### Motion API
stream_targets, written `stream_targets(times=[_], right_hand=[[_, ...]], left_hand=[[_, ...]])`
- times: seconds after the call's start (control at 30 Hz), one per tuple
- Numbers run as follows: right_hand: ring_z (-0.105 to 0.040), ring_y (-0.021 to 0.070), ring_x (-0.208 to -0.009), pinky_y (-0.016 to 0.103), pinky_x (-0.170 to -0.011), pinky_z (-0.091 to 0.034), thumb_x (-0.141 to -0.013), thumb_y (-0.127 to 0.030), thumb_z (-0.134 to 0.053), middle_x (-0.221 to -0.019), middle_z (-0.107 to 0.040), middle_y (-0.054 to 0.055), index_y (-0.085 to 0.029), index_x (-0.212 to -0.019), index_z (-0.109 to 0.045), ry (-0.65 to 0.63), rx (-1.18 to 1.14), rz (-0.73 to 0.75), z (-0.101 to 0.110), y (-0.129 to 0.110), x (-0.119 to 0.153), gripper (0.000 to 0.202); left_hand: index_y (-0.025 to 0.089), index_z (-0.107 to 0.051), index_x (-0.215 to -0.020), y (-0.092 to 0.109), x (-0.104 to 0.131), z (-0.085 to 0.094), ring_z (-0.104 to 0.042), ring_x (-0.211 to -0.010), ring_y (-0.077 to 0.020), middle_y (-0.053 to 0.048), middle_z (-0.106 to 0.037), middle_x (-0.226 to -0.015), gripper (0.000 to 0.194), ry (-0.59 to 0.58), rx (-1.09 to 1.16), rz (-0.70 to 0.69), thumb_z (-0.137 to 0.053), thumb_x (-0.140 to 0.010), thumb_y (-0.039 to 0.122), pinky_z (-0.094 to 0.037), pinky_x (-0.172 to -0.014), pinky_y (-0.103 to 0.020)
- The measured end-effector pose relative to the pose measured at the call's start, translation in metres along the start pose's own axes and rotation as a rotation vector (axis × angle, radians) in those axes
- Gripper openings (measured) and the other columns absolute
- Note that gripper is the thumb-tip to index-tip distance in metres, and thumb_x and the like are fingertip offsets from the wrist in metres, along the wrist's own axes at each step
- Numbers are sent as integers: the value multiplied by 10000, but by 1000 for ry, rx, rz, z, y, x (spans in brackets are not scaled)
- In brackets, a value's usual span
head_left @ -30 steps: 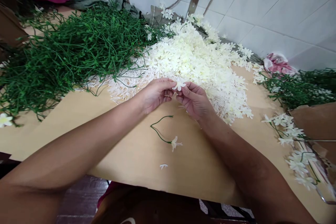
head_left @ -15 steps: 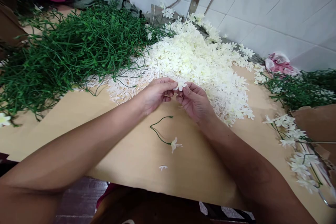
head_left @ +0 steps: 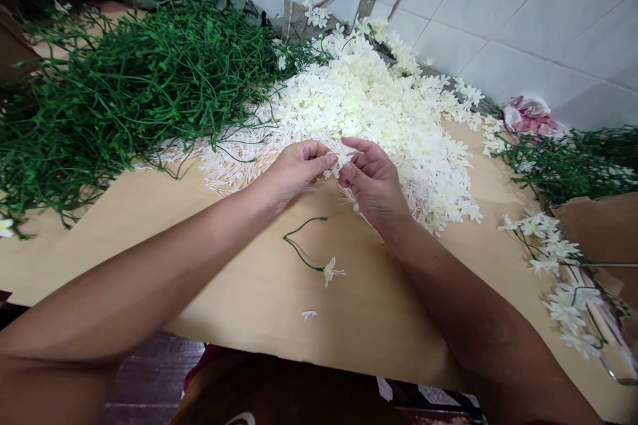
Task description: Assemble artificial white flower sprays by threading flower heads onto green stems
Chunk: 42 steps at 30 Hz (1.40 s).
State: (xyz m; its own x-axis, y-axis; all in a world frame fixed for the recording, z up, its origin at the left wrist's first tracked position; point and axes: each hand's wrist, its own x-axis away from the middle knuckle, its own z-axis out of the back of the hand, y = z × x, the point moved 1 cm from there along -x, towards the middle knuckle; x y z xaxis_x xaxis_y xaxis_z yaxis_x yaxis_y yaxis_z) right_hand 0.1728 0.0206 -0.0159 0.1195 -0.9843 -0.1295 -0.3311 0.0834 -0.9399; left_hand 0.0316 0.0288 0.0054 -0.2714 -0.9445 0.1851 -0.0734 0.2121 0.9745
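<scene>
My left hand (head_left: 302, 169) pinches a white flower (head_left: 341, 158) between thumb and fingers, in front of the heap of white blossoms (head_left: 369, 99). Close against its other side is my right hand (head_left: 371, 176), thumb and fingers bent round the flower's edge, with thin white strands below the fingers. Nearer me on the tan board (head_left: 239, 279) lies a green stem (head_left: 295, 247) with one white flower (head_left: 329, 272) at its end. A small white piece (head_left: 309, 314) rests below it.
A large pile of green stems (head_left: 139, 80) fills the left. White strands (head_left: 229, 159) lie beside the blossoms. Finished-looking flower sprays (head_left: 563, 252) and a torn cardboard box (head_left: 598, 229) are at the right. The tiled wall (head_left: 518, 20) stands behind.
Both hands remain at the flower. My right hand's fingers have lifted and spread a little, and the flower has tilted between the hands. The view has shifted slightly.
</scene>
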Motion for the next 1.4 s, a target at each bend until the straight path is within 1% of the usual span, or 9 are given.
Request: stream_targets(times=[0.17,0.23,0.37,0.5,0.63,0.8,1.03,1.17,1.4], right_hand=[[-466,43,-526,203,-519,-404,-659,-370,-792,-581,-544,-61,-195,-756,-645,-6,203,90,7,-9,-2,248],[-478,43,-532,201,-524,-411,-645,-385,-800,-591,-551,-56,-192,-719,-625,29,216,89,12,-12,-4,271],[-483,41,-522,196,-518,-421,-611,-425,-813,-592,-541,-62,-199,-701,-593,62,197,79,20,-15,-6,328],[-485,41,-500,195,-502,-424,-590,-457,-815,-563,-528,-68,-197,-679,-570,30,208,44,18,-14,-6,369],[-492,39,-482,193,-501,-418,-587,-451,-819,-533,-535,-70,-184,-668,-577,-20,194,-15,15,-11,-4,370],[-498,45,-504,193,-498,-392,-543,-415,-846,-540,-562,-60,-169,-671,-603,-54,214,-94,14,-8,-1,369],[-476,52,-504,204,-484,-367,-553,-459,-827,-546,-564,-55,-175,-652,-572,-6,282,-66,15,-4,0,394],[-468,47,-495,198,-475,-356,-557,-474,-821,-542,-557,-59,-179,-654,-554,9,282,-59,16,1,0,410],[-457,61,-508,222,-490,-367,-597,-513,-787,-567,-538,-53,-191,-675,-537,30,347,-2,15,4,0,416]], left_hand=[[154,-512,-700,7,0,8,-369,-512,-52,51,-454,-582,141,-11,-374,-95,-571,-789,246,-294,-529,-210],[155,-550,-710,13,4,12,-396,-534,-67,36,-494,-601,142,-110,-695,-129,-579,-779,276,-298,-544,-224],[187,-637,-783,15,21,9,-524,-655,-135,-16,-633,-758,189,-464,-1272,-141,-621,-738,370,-292,-565,-260],[176,-672,-832,7,26,-3,-591,-759,-187,-67,-684,-893,164,-490,-1533,-205,-560,-771,279,-298,-586,-288],[182,-681,-844,3,16,1,-591,-753,-188,-59,-692,-875,201,-424,-1457,-191,-496,-777,224,-335,-620,-293],[166,-612,-814,0,-1,18,-497,-622,-110,-3,-599,-695,119,-174,-923,-187,-533,-765,241,-352,-575,-236],[129,-596,-745,-6,-10,17,-520,-598,-83,17,-573,-628,44,-140,-367,-92,-618,-708,135,-409,-622,-231],[121,-586,-706,-4,-9,13,-548,-614,-78,12,-598,-631,68,-71,-220,-43,-653,-702,126,-443,-669,-237],[111,-592,-700,-2,-6,9,-515,-571,-58,21,-584,-613,55,-50,-207,-13,-637,-730,100,-420,-623,-219]])
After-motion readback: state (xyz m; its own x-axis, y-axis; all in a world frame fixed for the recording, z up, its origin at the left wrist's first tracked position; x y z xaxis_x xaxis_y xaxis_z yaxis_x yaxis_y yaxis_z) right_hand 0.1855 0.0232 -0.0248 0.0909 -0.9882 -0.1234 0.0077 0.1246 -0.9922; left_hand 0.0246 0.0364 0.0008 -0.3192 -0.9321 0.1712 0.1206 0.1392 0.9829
